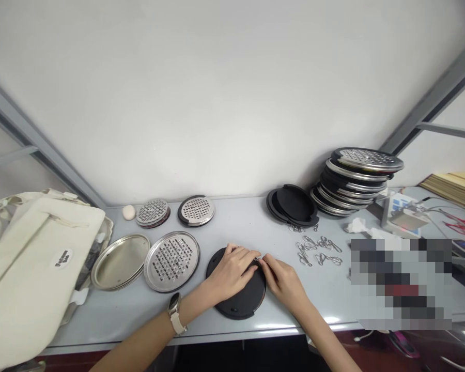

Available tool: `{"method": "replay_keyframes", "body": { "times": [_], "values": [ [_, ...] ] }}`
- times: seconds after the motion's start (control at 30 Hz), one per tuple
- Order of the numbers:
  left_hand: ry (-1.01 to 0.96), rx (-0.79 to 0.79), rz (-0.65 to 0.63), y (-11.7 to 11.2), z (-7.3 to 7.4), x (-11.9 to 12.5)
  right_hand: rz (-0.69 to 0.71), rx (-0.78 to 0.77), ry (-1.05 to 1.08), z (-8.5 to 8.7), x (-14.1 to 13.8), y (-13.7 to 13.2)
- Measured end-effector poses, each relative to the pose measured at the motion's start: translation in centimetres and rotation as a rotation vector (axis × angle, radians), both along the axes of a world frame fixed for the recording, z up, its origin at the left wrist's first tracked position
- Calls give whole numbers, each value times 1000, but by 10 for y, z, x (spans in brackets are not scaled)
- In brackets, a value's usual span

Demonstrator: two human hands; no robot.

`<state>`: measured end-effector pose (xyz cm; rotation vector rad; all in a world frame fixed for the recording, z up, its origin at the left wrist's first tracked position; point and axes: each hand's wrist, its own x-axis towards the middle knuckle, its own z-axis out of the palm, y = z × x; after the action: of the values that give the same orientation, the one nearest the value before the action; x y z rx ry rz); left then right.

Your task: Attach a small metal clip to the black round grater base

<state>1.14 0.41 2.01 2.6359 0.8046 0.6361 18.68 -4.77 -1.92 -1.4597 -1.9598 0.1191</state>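
Observation:
A black round base (pixel 238 306) lies near the table's front edge. My left hand (pixel 232 274), with a watch on its wrist, rests across it, fingers bent over its far side. Beside it my right hand (pixel 279 279) pinches a small metal wire clip (pixel 257 259) at the base's far right rim; the fingers hide most of the clip. Several loose wire clips (pixel 327 258) lie to the right. Close on the left is a round metal grater plate (pixel 171 261), and next to that a stack of plain metal discs (pixel 122 261).
Graters (pixel 368 160) with black rims are piled at the back right, beside black round covers (pixel 294 204). Smaller grater discs (pixel 153 212) and a black-rimmed grater (pixel 197 209) lie along the wall. A cream bag (pixel 34 268) fills the left end; an electronic device (pixel 406 214) stands right.

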Motion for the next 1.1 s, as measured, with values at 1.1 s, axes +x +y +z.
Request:
{"method": "replay_keyframes", "body": {
  "times": [1.1],
  "values": [
    [0,-3,-18,0,0,0,41,-45,-9,4,-2,-1]
  ]
}}
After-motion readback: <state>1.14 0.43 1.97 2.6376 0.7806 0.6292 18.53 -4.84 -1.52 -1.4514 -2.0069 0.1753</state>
